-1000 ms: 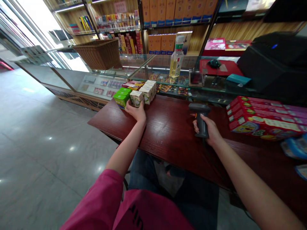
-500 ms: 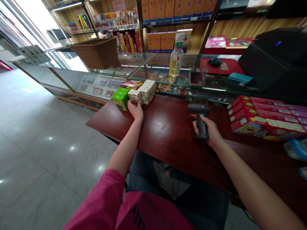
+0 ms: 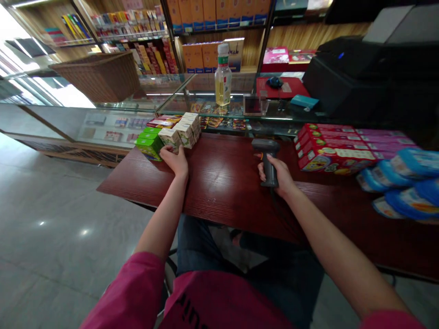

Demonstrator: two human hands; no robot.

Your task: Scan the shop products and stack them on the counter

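My right hand (image 3: pixel 278 176) is wrapped around the handle of a dark grey barcode scanner (image 3: pixel 270 167), held over the brown table with its head toward the far side. At the left, my left hand (image 3: pixel 175 160) has its fingers and thumb closed at the near end of a small white box (image 3: pixel 170 137), the front one of a group. More white boxes (image 3: pixel 190 125) stand behind it, and several green boxes (image 3: pixel 150 144) lie just to its left. Dark red and yellow packs (image 3: pixel 164 121) rest behind the green ones.
On the right of the brown table (image 3: pixel 219 183) are stacked red boxes (image 3: pixel 336 153) and blue-lidded tubs (image 3: pixel 411 183). Beyond the table, a glass counter holds a bottle (image 3: pixel 223 82), a wicker basket (image 3: pixel 103 77), a mouse (image 3: pixel 275 82) and a teal box (image 3: pixel 304 101).
The view has turned right, so things sit further left and more blue-lidded tubs show. Both hands keep about the same place over the table, the scanner still in my right hand.
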